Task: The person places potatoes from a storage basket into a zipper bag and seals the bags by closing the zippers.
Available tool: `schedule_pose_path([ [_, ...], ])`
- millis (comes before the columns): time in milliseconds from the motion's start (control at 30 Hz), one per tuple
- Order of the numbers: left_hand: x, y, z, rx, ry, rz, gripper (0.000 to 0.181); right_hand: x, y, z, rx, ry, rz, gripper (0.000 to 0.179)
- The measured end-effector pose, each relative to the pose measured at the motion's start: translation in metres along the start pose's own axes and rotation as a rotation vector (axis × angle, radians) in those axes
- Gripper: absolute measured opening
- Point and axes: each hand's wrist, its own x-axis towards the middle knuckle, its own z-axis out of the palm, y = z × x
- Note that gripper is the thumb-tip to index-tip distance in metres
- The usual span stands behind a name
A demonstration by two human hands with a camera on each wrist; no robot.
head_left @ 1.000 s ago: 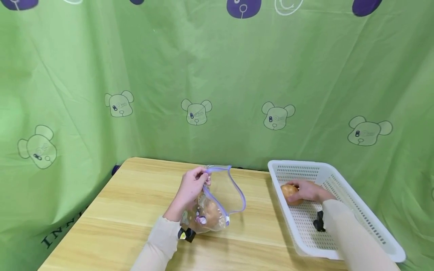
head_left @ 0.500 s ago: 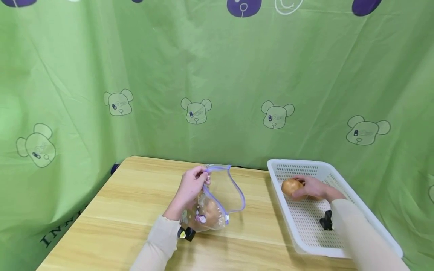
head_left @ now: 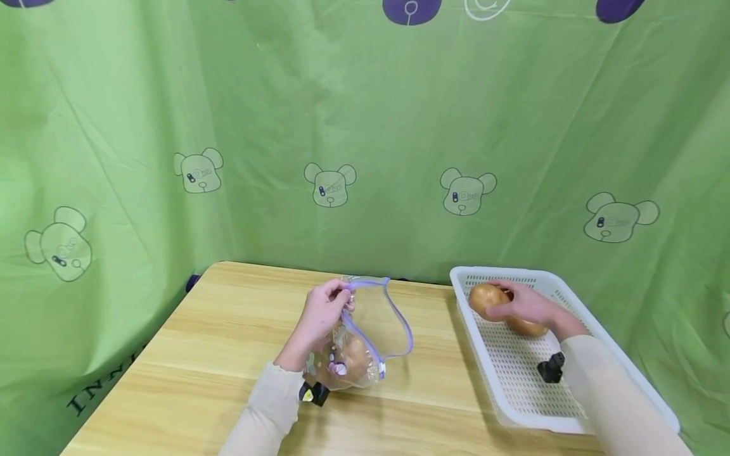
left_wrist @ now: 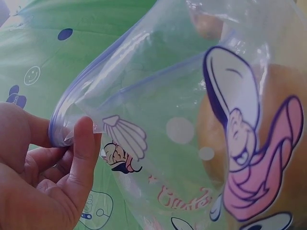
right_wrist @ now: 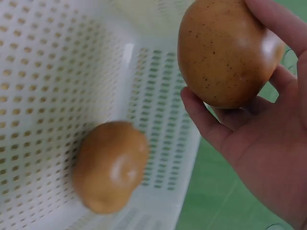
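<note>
My left hand [head_left: 324,310] pinches the rim of a clear zip bag [head_left: 365,339] between thumb and fingers. The bag's purple-edged mouth gapes to the right, and cartoon prints cover its side. A brown potato [left_wrist: 216,139] shows through the film in the left wrist view, partly behind a print. Over the far left part of the white basket, my right hand [head_left: 530,306] grips a speckled brown potato [right_wrist: 228,52], fingers and thumb around its sides. A second potato [right_wrist: 111,167] lies in the basket below, partly behind the right hand in the head view.
The white perforated basket [head_left: 507,272] stands at the right end of the wooden table [head_left: 228,329]. A green curtain [head_left: 393,126] with bear prints hangs behind the table. A black wrist-worn piece [head_left: 551,368] shows under the right sleeve.
The right hand has lifted its potato up from the basket's floor, uncovering the other potato beneath. My left hand and the bag stay in place.
</note>
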Motion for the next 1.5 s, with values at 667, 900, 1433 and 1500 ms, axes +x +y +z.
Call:
schedule_pose_path([
  [667,0.013,-0.03,-0.001,0.007,0.007,0.025,0.014,0.0,-0.102,0.028,0.157,-0.022,-0.087,0.068],
  [900,0.013,-0.03,0.0,0.017,0.012,0.03,0.014,0.004,-0.128,0.037,-0.02,-0.01,-0.259,0.061],
  [1433,0.003,-0.008,0.002,0.017,0.0,0.014,0.015,0.013,-0.151,0.069,-0.019,-0.037,-0.384,0.059],
  [1500,0.007,-0.015,0.002,0.013,0.002,0.01,0.015,0.014,-0.153,0.073,-0.022,-0.037,-0.409,0.06],
])
